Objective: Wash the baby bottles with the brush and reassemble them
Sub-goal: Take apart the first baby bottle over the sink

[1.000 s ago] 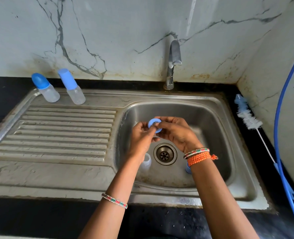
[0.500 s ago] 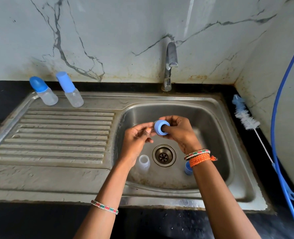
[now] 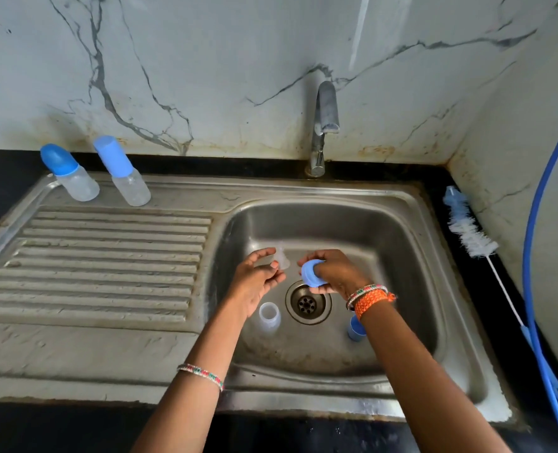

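Observation:
Over the sink basin (image 3: 398, 256), my right hand (image 3: 336, 273) grips a blue screw ring (image 3: 312, 273). A clear silicone teat (image 3: 282, 258) is pinched in the fingertips of my left hand (image 3: 254, 279), a short gap left of the ring. Down in the basin an open clear bottle (image 3: 269, 317) stands left of the drain (image 3: 307, 302), and a blue cap (image 3: 356, 330) shows partly under my right wrist. Two assembled bottles, one with a rounded cap (image 3: 70, 173) and one with a tall cap (image 3: 122, 171), stand at the back of the drainboard. The bottle brush (image 3: 470, 230) lies on the right counter.
The tap (image 3: 325, 125) rises behind the basin with no water running. A blue hose (image 3: 539, 256) curves down the right wall. The ribbed drainboard (image 3: 107, 263) lies to the left, with black counter (image 3: 6, 171) around the sink.
My hands, first joined on the ring, have drawn apart. The teat has come out of the ring into my left hand. The ring stays in my right.

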